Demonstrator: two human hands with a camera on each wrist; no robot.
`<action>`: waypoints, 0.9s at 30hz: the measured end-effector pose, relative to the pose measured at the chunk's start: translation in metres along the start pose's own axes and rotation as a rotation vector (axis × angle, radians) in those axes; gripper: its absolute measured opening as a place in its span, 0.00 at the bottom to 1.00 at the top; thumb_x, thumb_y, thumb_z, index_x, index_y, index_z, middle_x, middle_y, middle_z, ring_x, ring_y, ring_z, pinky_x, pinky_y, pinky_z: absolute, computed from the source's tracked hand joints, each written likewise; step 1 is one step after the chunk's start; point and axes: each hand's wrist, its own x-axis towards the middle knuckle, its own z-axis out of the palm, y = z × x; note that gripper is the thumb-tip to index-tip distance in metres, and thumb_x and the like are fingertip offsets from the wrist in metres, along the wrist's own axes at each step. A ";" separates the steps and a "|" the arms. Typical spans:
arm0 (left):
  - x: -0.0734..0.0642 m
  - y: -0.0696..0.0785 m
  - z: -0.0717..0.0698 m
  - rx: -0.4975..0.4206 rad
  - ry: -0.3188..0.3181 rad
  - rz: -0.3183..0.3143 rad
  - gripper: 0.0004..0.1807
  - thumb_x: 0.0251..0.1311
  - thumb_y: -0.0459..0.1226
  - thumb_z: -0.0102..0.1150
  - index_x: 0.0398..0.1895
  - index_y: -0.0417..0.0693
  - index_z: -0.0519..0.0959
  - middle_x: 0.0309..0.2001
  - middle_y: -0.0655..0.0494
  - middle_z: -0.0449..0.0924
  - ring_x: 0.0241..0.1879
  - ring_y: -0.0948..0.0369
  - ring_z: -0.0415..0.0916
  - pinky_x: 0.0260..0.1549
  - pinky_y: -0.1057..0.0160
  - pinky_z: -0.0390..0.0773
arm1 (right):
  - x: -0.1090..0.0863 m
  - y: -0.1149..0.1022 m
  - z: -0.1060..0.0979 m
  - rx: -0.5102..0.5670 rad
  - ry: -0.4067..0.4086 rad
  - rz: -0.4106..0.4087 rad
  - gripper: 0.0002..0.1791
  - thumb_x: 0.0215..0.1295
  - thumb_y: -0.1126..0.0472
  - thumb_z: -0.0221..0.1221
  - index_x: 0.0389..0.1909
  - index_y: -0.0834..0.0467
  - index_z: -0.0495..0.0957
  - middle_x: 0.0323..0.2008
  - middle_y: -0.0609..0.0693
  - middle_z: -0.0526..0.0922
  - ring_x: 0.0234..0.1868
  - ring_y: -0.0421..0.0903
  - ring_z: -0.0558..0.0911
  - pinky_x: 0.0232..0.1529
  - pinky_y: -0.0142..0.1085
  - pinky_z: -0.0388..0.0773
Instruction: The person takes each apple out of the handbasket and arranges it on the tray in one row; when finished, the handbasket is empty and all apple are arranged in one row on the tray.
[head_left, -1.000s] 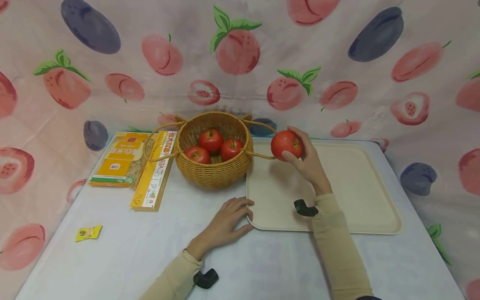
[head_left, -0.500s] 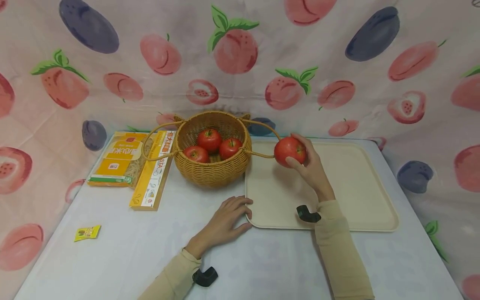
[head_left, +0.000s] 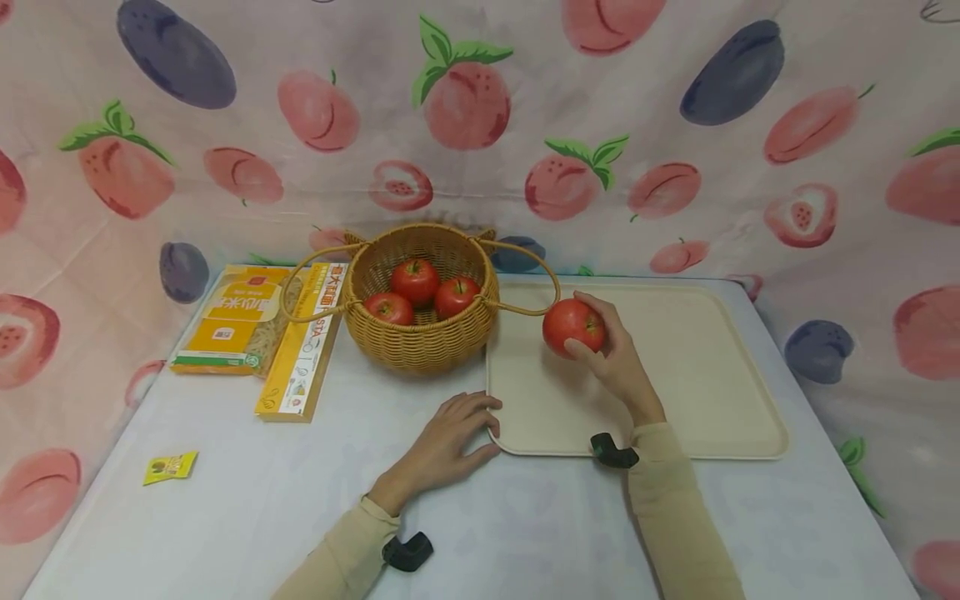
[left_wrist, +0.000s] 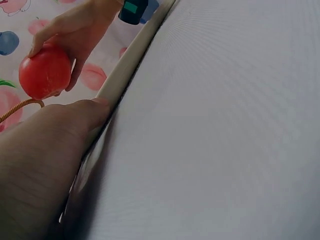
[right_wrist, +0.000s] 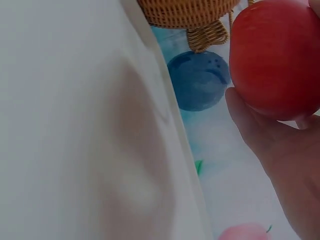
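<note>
My right hand (head_left: 617,354) holds a red apple (head_left: 573,327) above the cream tray (head_left: 705,375), thumb on the near side and fingers round the far side. In the right wrist view the same apple (right_wrist: 280,60) is clear of the tray surface, where a shadow falls. My left hand (head_left: 446,446) lies at the tray's front left corner with relaxed fingers touching its edge. The left wrist view has the thumb (left_wrist: 82,112) along the tray rim (left_wrist: 125,65). Left of the held apple stands a wicker basket (head_left: 420,346) with three red apples (head_left: 415,282) inside.
The basket's right handle loop (head_left: 553,279) leans out over the tray, close to the held apple. Left of the basket lie a yellow pasta box (head_left: 300,358) and a yellow food bag (head_left: 232,321). A small yellow packet (head_left: 170,468) is at the left front.
The right hand shifts slightly right, then lower and back toward the person with the apple, leaving the basket's handle loop more visible. The left hand stays at the tray corner. The view shifts slightly.
</note>
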 end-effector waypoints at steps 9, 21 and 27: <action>-0.003 -0.004 -0.010 -0.003 0.021 0.006 0.08 0.57 0.46 0.62 0.36 0.60 0.75 0.57 0.61 0.72 0.66 0.58 0.62 0.68 0.53 0.61 | -0.002 0.006 0.022 0.031 -0.043 0.028 0.35 0.59 0.66 0.61 0.67 0.56 0.60 0.64 0.54 0.64 0.64 0.50 0.65 0.61 0.47 0.70; -0.001 0.000 -0.004 -0.044 -0.001 0.000 0.07 0.58 0.45 0.62 0.37 0.60 0.75 0.58 0.62 0.72 0.68 0.58 0.60 0.69 0.54 0.62 | -0.021 0.019 0.026 -0.058 -0.218 0.185 0.36 0.59 0.56 0.64 0.67 0.44 0.60 0.65 0.49 0.61 0.64 0.51 0.63 0.61 0.53 0.70; 0.000 0.002 -0.001 -0.046 0.021 0.013 0.07 0.59 0.45 0.61 0.37 0.59 0.76 0.58 0.61 0.72 0.68 0.56 0.61 0.70 0.55 0.60 | -0.018 0.021 0.030 -0.081 -0.224 0.160 0.35 0.58 0.53 0.64 0.66 0.41 0.61 0.63 0.46 0.62 0.63 0.49 0.65 0.61 0.52 0.71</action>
